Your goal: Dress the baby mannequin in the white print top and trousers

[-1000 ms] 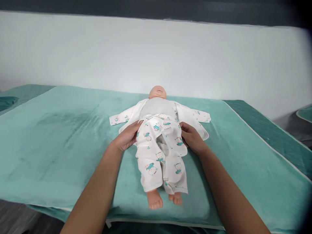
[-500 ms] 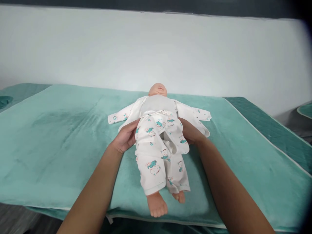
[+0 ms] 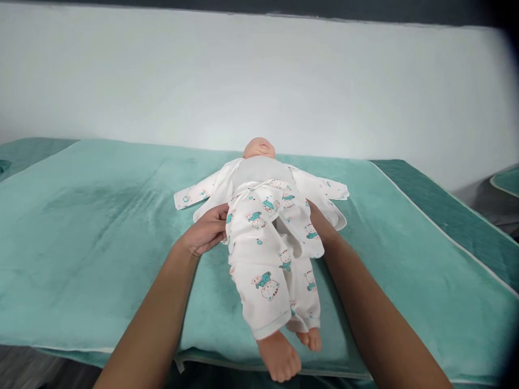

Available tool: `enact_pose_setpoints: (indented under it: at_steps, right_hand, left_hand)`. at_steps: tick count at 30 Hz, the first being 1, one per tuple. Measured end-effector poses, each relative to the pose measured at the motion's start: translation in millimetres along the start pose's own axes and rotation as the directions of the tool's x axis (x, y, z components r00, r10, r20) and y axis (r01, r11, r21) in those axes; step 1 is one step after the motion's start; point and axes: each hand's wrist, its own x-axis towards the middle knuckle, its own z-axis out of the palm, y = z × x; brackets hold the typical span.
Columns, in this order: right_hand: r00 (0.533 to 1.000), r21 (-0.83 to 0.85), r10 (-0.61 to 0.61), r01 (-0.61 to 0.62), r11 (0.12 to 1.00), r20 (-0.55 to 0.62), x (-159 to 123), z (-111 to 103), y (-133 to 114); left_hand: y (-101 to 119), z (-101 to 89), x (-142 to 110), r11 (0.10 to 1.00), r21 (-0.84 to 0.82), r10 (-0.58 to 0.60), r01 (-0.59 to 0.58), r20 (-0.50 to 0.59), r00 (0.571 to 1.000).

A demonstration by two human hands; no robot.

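A baby doll (image 3: 260, 148) lies on its back on a teal towel (image 3: 101, 227), head away from me. It wears an open white printed jacket (image 3: 320, 192) and white printed trousers (image 3: 267, 254). My left hand (image 3: 205, 232) grips the trousers at the doll's left hip, fingers curled into the cloth. My right hand (image 3: 318, 219) is at the other hip, mostly hidden under the trousers and the doll's body. The doll's legs are raised toward me, bare feet (image 3: 279, 356) past the towel's near edge.
The towel covers a padded table with a darker green cover (image 3: 446, 216) showing at the right. A white wall (image 3: 259, 81) rises right behind the table. Another green-covered surface (image 3: 506, 183) shows at the far right edge.
The doll's hips and legs have lifted and come toward me, the feet now nearer the camera. My right hand has slid further under the doll, and my left has closed on the trousers.
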Motion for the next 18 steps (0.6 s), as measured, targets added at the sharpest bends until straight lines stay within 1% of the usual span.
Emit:
enact_pose_setpoints:
  at_steps: [3,5,7,9,12,14,16,18]
  right_hand:
    - [0.999,-0.053,-0.047,0.046,0.998,-0.011,-0.1,-1.0,1.6]
    - [0.998,-0.05,-0.059,0.058,0.997,-0.011,-0.7,0.4,2.2]
    - [0.999,-0.027,-0.052,0.052,0.998,-0.012,-0.9,3.1,2.0]
    - [1.0,0.016,-0.018,0.018,1.0,-0.021,-0.4,6.4,1.3]
    - [0.998,0.1,0.051,-0.048,0.994,-0.035,2.2,10.7,1.3]
    - [0.995,0.104,0.077,-0.071,0.992,-0.059,5.1,11.9,3.7]
    - [0.994,0.067,0.052,-0.046,0.997,-0.099,8.8,11.1,9.0]
    - [0.991,0.021,-0.003,0.006,1.0,-0.133,13.0,8.7,16.4]
  left_hand:
    - [-0.3,-0.2,0.2,0.999,0.021,-0.026,0.026,-0.011,1.0]
    - [-0.3,-0.2,0.0,1.0,0.022,-0.01,0.01,-0.019,1.0]
    - [0.2,1.1,-0.5,1.0,0.021,0.018,-0.017,-0.03,0.999]
    - [1.2,3.8,-0.6,0.999,0.02,0.031,-0.03,-0.052,0.998]
    - [2.0,8.6,0.7,0.999,0.023,0.028,-0.025,-0.122,0.992]
    - [1.7,10.6,2.8,0.998,0.029,0.051,-0.047,-0.187,0.981]
    - [1.2,11.4,5.1,0.996,0.035,0.093,-0.087,-0.241,0.966]
    - [1.4,12.2,6.9,0.992,0.032,0.128,-0.124,-0.274,0.953]
